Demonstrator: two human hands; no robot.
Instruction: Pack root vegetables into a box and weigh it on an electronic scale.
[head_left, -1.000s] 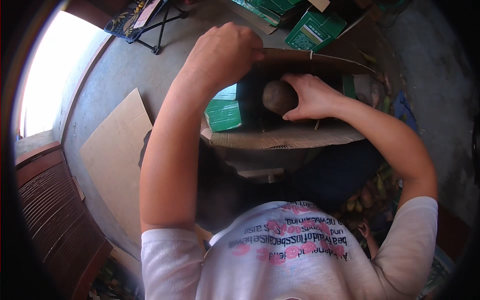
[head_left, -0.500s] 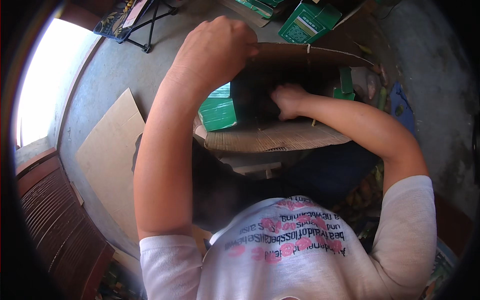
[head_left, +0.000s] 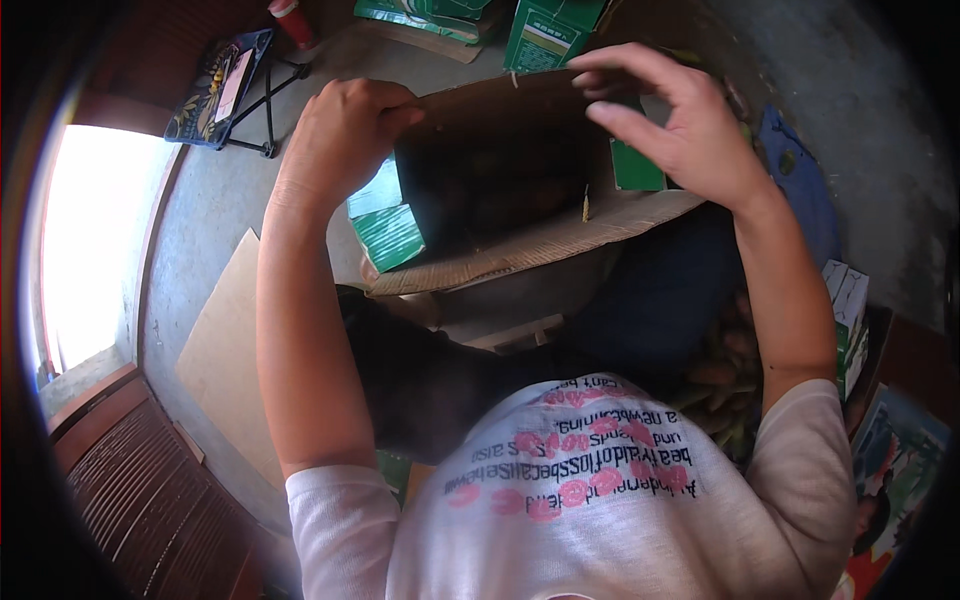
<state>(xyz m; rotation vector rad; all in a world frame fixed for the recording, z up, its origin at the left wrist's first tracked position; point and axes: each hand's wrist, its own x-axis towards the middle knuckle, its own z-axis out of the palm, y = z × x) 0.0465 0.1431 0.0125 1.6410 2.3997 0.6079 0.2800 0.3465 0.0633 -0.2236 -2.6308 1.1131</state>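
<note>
An open cardboard box [head_left: 530,240] with green printed side flaps stands in front of me, its inside dark and its contents hard to make out. My left hand [head_left: 345,135] is closed over the rim at the far left corner, above a green side flap [head_left: 390,237]. Above the box's right side is my right hand [head_left: 685,130], open, thumb and fingers apart, with nothing visible in it. A small yellowish, pointed piece [head_left: 586,208] sticks up at the near flap.
Green cartons [head_left: 545,40] stand beyond the box. A folding stool [head_left: 222,95] and a red cylinder [head_left: 290,22] are at the far left. A flat cardboard sheet [head_left: 225,340] lies left. Brownish produce [head_left: 725,370] is heaped near my right side, and a blue sheet [head_left: 790,165] lies farther right.
My right hand has come up out of the box and its fingers have spread. My left hand stays at the rim. The view has shifted, so the box appears farther left.
</note>
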